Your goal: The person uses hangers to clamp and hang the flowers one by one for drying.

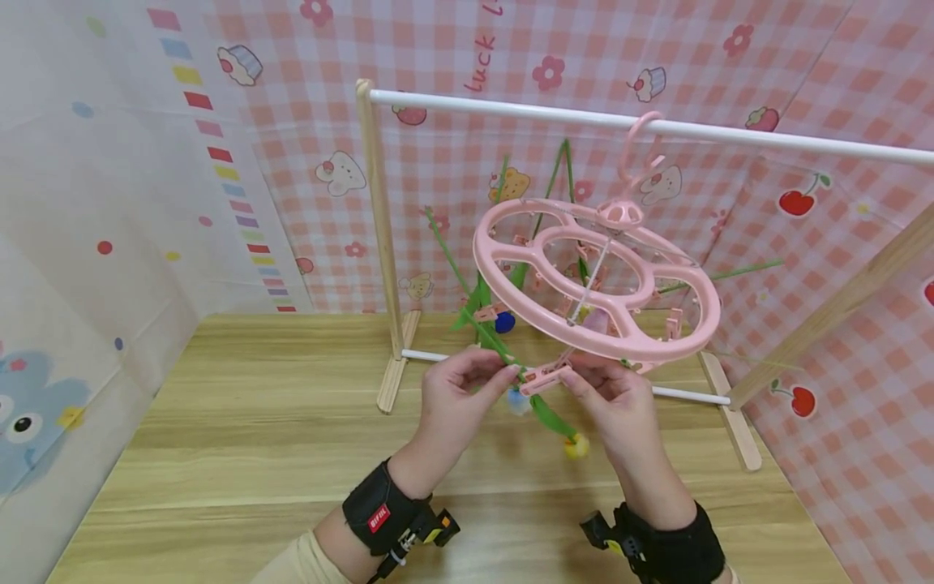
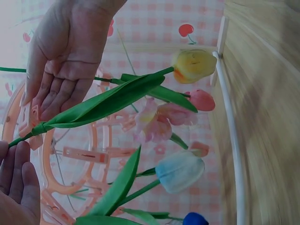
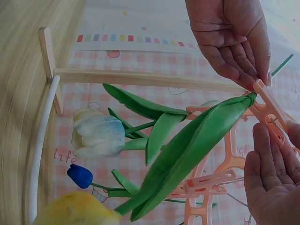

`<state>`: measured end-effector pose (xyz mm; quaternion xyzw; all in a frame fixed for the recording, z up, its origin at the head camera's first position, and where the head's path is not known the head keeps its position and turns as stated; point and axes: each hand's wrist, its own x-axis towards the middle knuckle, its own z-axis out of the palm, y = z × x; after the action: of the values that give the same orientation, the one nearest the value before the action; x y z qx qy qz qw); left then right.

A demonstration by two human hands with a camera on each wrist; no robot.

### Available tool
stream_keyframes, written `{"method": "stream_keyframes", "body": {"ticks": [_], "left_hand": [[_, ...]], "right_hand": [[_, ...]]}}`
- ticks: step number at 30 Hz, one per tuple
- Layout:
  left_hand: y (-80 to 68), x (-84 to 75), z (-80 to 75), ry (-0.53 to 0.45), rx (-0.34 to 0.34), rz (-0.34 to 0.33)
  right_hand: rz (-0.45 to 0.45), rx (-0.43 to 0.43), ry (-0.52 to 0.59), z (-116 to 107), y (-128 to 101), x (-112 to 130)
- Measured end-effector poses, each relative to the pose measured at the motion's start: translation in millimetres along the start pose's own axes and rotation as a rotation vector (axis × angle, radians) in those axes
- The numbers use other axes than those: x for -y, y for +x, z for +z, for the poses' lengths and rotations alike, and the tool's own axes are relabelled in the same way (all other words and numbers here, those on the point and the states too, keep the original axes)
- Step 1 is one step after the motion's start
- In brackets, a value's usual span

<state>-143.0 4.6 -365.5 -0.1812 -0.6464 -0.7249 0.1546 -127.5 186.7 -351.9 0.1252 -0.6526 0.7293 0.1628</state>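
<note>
Pink checked backdrop, wooden table point(image 1: 241, 422). We hold pink peg hanger point(image 1: 594, 280), hung from white rail point(image 1: 511, 113), tilted toward us for reach. Right hand point(image 1: 616, 401) pinches near peg point(image 1: 543, 379); left hand point(image 1: 456, 389) pinches green stem point(image 1: 490, 339) there; yellow tulip point(image 1: 576, 445) dangles below.

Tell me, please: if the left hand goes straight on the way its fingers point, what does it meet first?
Probably the pink clip, which holds a green stem; the left hand points right at it, nearly touching. Depth is unclear.
</note>
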Motion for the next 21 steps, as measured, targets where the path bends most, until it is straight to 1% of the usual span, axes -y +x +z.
{"method": "stream_keyframes", "body": {"ticks": [7,11,17,21], "left_hand": [[-0.1,-2.0,0.3,0.03,0.001,-0.01],[-0.2,-2.1,0.1,0.022,0.01,-0.012],[-0.4,-0.4,0.0,0.007,0.0,-0.004],[-0.5,-0.8,-0.2,0.0,-0.004,-0.007]], "right_hand": [[0.013,-0.008,-0.032,-1.1,-0.8,-0.2],[0.013,-0.013,-0.015,-0.9,-0.5,0.1],[0.019,-0.023,-0.008,-0.1,-0.1,0.6],[0.019,-0.013,-0.004,-0.3,-0.9,-0.2]]}}
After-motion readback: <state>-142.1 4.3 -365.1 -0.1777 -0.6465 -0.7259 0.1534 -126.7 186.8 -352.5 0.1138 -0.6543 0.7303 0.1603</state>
